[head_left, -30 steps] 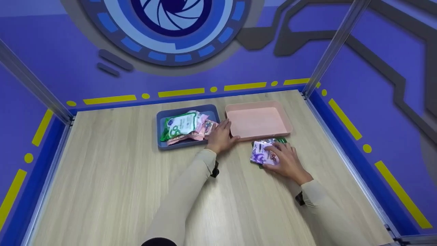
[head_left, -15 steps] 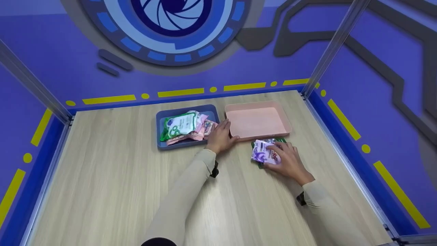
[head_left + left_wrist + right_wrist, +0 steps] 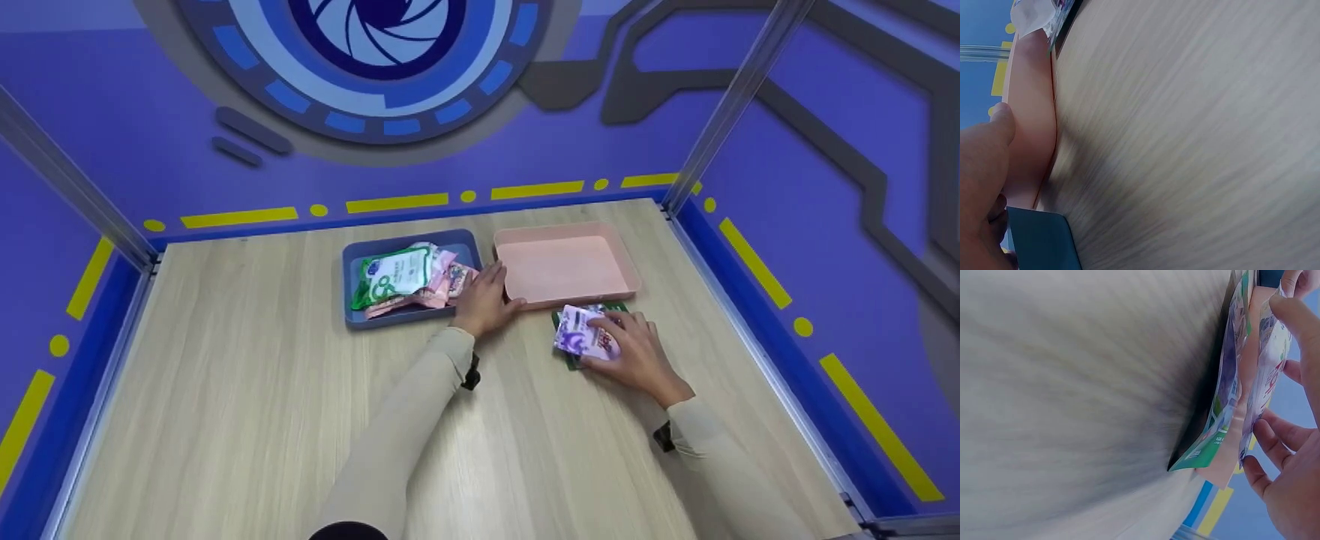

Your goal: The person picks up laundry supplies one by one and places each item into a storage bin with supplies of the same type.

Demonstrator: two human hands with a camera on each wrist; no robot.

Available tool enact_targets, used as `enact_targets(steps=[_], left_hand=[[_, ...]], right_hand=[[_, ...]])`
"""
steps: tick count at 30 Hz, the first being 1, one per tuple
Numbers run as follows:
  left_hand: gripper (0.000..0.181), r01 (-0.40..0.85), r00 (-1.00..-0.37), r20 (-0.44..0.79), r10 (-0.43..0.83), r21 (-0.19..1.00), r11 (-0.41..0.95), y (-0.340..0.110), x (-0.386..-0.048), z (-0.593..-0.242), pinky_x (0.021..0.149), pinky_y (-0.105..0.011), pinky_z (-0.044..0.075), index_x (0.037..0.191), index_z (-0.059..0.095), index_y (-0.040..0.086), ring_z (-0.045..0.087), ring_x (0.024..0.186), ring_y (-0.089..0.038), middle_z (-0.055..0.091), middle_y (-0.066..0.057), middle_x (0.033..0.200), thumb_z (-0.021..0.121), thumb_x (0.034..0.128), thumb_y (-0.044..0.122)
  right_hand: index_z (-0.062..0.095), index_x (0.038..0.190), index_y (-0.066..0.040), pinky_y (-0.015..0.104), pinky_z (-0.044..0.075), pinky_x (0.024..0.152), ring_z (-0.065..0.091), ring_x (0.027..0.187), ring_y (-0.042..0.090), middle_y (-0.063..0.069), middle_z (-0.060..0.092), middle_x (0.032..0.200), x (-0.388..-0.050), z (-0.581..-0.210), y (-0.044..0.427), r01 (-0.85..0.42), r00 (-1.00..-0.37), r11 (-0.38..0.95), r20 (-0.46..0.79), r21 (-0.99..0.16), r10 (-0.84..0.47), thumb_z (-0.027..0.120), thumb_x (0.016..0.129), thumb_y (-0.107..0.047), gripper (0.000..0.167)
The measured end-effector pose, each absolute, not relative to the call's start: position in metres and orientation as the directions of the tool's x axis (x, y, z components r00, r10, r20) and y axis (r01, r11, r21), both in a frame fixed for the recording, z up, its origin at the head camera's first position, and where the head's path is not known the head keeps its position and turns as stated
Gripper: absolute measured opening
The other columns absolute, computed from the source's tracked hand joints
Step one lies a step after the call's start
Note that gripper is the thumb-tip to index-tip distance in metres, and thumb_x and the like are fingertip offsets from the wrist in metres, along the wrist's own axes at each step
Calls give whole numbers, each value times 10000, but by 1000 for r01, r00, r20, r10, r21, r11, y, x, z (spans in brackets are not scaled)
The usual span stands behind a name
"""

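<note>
My right hand [image 3: 636,354] pinches a purple-and-white snack packet [image 3: 577,332] by its edges. In the right wrist view the purple packet [image 3: 1266,377] is raised a little above a green packet [image 3: 1207,444], which lies on the table. The green packet [image 3: 616,307] is mostly covered in the head view. My left hand [image 3: 484,304] rests where the blue tray [image 3: 350,277] and the pink tray [image 3: 566,270] meet. Its thumb touches the pink tray's near wall [image 3: 1033,112]; part of the fingers is hidden. A green-and-white packet [image 3: 397,274] tops several pink ones in the blue tray.
The pale wooden table [image 3: 247,390] stretches in front of both trays. Blue panels [image 3: 412,172] with yellow markings wall in its back and sides. A metal post [image 3: 739,105] stands at the back right corner.
My right hand has shifted slightly to the right, with the purple packet sliding over the green one. The left hand and both trays stay in place.
</note>
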State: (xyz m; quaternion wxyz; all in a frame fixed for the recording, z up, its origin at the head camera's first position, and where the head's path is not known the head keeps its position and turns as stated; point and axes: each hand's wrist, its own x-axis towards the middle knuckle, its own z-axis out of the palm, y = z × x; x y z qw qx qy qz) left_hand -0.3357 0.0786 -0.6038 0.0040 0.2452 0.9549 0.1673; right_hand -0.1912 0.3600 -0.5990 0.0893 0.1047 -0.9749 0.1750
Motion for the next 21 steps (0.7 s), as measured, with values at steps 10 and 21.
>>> enact_targets(steps=[10, 21], left_hand=[[817, 485, -872, 100, 479, 296, 823, 79, -335, -603, 1236, -527, 246, 1556, 419, 24, 360, 1500, -281, 362, -114, 1643, 583, 985, 585], [831, 464, -882, 76, 464, 312, 829, 80, -335, -602, 1245, -514, 225, 1568, 398, 33, 338, 1511, -274, 343, -103, 1653, 580, 984, 595]], right_hand=[[671, 1315, -185, 528, 379, 899, 495, 1196, 387, 188, 585, 1350, -191, -598, 362, -271, -944, 910, 269, -313, -189, 900, 754, -482, 675], [651, 1352, -198, 513, 376, 924, 470, 1200, 375, 179, 563, 1373, -194, -589, 363, -240, -957, 916, 239, -321, -167, 876, 778, -508, 690]])
